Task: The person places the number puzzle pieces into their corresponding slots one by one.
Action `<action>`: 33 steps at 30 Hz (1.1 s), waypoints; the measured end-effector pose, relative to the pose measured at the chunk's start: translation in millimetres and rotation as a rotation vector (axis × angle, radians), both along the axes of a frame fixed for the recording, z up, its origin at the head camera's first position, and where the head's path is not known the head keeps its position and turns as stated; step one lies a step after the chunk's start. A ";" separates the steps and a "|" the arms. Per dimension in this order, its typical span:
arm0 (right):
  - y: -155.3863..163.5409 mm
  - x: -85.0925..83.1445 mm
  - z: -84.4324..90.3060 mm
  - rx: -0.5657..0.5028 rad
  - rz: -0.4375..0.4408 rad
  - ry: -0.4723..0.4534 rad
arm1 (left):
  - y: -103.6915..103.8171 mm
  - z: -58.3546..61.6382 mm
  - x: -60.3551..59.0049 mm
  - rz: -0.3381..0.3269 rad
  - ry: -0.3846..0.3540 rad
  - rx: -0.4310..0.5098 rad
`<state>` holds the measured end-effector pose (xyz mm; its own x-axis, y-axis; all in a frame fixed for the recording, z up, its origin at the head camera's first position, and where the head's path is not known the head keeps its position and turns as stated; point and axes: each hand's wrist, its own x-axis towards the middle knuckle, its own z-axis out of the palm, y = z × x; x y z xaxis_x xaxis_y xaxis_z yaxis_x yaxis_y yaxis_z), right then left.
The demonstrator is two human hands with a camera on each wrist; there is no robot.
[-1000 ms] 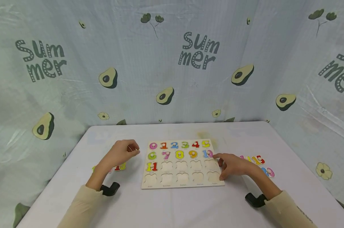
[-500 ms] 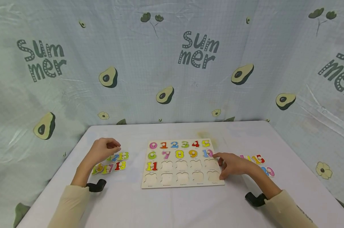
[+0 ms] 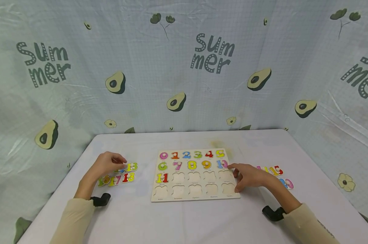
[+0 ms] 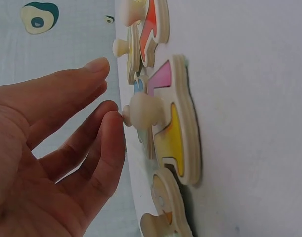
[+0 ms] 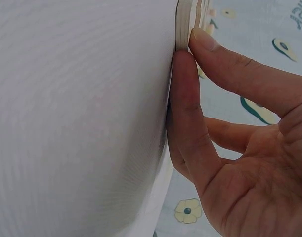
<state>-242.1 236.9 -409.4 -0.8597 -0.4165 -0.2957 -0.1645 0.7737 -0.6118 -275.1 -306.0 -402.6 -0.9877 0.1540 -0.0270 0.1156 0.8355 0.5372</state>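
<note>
A wooden number puzzle board (image 3: 184, 200) lies mid-table, with 0 to 11 seated in it and bare recesses in its lower rows. My right hand (image 3: 249, 175) holds the board's right edge, thumb and finger meeting its rim (image 5: 183, 24) in the right wrist view. At the left, my left hand (image 3: 107, 162) hovers low over the partly hidden 12 piece (image 3: 120, 171). In the left wrist view, the fingertips (image 4: 112, 121) come right up to a knob behind the pink-and-yellow 17 piece (image 4: 176, 133), and the thumb stands apart from them.
Beside the left hand lie the 13 piece (image 3: 132, 166), the 16 piece (image 3: 104, 181) and a red-and-yellow piece (image 3: 128, 177). Several more number pieces, including the 15 piece (image 3: 276, 170), lie right of the right hand. A printed curtain (image 3: 184, 67) surrounds the table.
My left hand has moved left from beside the board to the loose pieces, then lowered over the 12 piece. The right hand has stayed on the board's edge.
</note>
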 end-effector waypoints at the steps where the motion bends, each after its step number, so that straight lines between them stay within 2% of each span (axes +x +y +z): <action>1: 0.1 -0.2 0.0 0.000 0.000 0.000 | -0.5 -0.4 -0.7 -0.002 -0.011 -0.004; 7: 0.0 0.0 -0.6 -0.001 0.001 0.002 | -3.5 -3.8 -3.8 -0.006 -0.039 -0.011; 13: 0.9 -0.4 -1.5 -0.013 0.013 0.011 | -3.5 -5.3 -3.2 0.022 -0.029 -0.011; 18: 2.2 -1.0 -2.4 -0.021 0.027 0.019 | -4.4 -6.7 -3.6 0.056 -0.054 -0.024; 33: 1.4 -0.4 -0.8 -0.005 0.028 0.025 | -8.2 -8.8 -3.4 0.057 -0.081 -0.034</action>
